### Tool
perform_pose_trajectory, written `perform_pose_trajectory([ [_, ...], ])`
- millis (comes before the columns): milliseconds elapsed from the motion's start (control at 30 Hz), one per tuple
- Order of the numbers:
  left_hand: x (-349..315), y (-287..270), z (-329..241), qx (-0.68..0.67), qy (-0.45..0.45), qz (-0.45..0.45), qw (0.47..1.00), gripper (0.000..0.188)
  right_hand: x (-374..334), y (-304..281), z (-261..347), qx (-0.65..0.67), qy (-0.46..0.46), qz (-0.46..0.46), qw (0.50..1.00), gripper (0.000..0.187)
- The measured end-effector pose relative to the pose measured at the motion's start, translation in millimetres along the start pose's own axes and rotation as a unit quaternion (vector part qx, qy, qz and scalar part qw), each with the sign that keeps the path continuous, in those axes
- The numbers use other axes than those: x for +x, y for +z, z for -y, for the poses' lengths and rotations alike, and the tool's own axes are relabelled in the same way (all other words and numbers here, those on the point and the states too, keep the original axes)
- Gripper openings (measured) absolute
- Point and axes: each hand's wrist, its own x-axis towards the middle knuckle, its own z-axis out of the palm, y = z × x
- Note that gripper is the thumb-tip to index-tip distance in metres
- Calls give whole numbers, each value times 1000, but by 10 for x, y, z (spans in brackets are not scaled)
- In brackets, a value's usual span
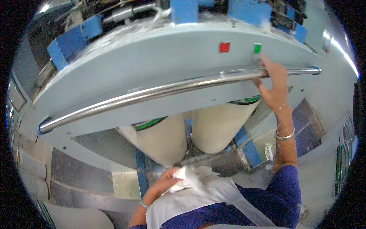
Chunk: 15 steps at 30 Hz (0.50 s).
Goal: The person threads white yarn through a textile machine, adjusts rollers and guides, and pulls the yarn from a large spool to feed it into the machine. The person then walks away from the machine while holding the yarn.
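Head view: right hand (pixel 275 86) was raised to the machine's pale blue front panel (pixel 152 65), fingers spread, index tip up at the green button (pixel 257 48). Palm and thumb lay across the chrome rail (pixel 152 92) running along the panel; couldn't tell if the fingertip actually pressed the button or just touched its edge. Red button (pixel 224 47) sat just left of that hand, untouched. Metal bangle (pixel 284 135) on the right wrist.

Left hand (pixel 166 181) was low, close to the body, fingers curled round a wad of white fibre waste (pixel 190 177), bunched against the white apron (pixel 198 198). Second bangle (pixel 143 205) on that wrist.

Between the two hands, under the panel: two tall cream cans (pixel 190 129) side by side, touching or nearly so. Above the right hand, blue brackets (pixel 244 11) along the machine top with white lint stuck around them.
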Motion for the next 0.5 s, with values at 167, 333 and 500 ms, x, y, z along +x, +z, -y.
perform_pose_trajectory([
  [167, -69, -60, 116, 6, -30, 40, 999, 38, -226, 83, 427, 109, -105, -124, 981, 42],
  [333, -134, -77, 176, -25, -50, 51, 997, 38, -641, 576, 890, 227, -161, 156, 948, 24],
  [500, -212, -97, 285, -52, -75, 56, 994, 44, -866, 1176, 1175, 311, -88, 407, 854, 23],
])
